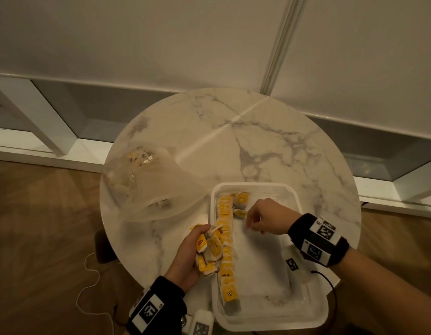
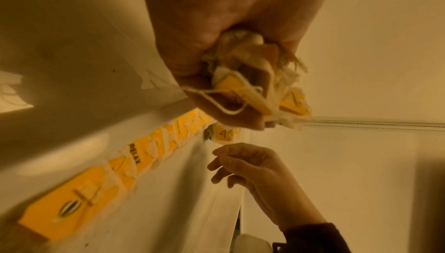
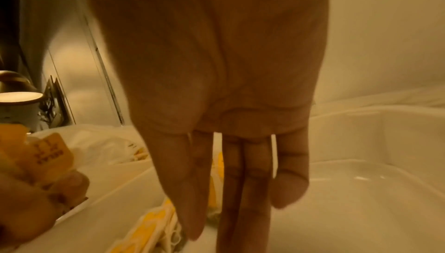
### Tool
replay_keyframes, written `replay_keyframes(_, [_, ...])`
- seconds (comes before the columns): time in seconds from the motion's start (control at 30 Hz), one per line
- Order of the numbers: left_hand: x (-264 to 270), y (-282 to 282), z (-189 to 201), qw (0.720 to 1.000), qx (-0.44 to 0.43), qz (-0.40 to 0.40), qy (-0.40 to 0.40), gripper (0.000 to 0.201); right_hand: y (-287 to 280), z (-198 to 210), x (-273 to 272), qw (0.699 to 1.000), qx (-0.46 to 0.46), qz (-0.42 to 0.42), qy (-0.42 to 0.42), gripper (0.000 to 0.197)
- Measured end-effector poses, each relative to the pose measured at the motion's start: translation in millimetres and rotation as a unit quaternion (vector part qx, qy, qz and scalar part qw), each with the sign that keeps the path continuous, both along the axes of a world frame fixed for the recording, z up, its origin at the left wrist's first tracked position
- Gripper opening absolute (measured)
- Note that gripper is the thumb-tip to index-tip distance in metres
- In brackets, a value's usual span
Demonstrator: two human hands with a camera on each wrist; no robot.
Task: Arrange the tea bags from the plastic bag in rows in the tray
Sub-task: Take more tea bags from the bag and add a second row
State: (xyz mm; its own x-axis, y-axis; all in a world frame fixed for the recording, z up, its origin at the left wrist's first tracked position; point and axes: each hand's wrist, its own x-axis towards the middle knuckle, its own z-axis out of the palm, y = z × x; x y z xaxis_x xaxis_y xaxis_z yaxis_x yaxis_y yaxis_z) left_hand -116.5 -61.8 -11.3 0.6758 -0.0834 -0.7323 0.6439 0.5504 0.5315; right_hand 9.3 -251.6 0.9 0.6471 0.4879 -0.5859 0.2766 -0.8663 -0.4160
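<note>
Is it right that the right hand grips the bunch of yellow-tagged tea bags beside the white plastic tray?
No. The head view shows the left hand gripping the bunch of yellow-tagged tea bags beside the white plastic tray; the right hand holds none.

Black wristbands (image 1: pixel 319 239) carrying white square-coded marker tags, perhaps with thin cables attached

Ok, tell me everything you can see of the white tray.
The white tray is a shallow rectangular dish with rounded corners, glossy like plastic. It lies flat at the near edge of the marble table. One row of yellow tea bags lines its left wall; a second has begun at the far end. The right hand is over it.
</note>
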Motion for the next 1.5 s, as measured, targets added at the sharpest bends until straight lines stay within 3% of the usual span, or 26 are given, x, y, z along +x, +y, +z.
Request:
replay_keyframes(0.13, [0, -2, 2, 1.000, -0.013, 0.011, -0.003, 0.036, 7, -16, 9, 0.999, -0.037, -0.012, 0.020, 0.025])
replay_keyframes(0.2, [1, -2, 4, 1.000, -0.021, 0.015, -0.008, 0.036, 9, -20, 14, 0.998, -0.022, -0.046, 0.020, 0.024])
replay_keyframes(0.33, [1, -2, 3, 0.999, -0.024, 0.017, -0.014, 0.035, 9, -23, 18, 0.995, 0.022, -0.089, 0.024, 0.004])
replay_keyframes(0.83, [0, -1, 2, 1.000, -0.012, 0.009, -0.012, 0.030, 16, -29, 21, 0.980, 0.111, -0.157, 0.052, 0.007])
replay_keyframes(1.0, [-1, -1, 5, 0.999, -0.025, 0.014, -0.017, 0.036, 12, -11, 10, 0.969, 0.178, -0.164, 0.043, 0.010])
replay_keyframes(1.13, [-2, 2, 8, 0.997, -0.058, 0.047, -0.019, 0.034, 10, 16, -16, 0.963, 0.238, -0.120, 0.033, 0.007])
replay_keyframes(1.3, [-2, -1, 13, 0.994, -0.049, 0.095, -0.033, 0.025, 25, 42, -56, 0.944, 0.309, -0.106, 0.050, 0.032])
replay_keyframes(1.5, [-6, -10, 12, 0.994, -0.019, 0.100, -0.047, 0.036, 50, 46, -84, 0.955, 0.257, -0.091, -0.114, 0.036])
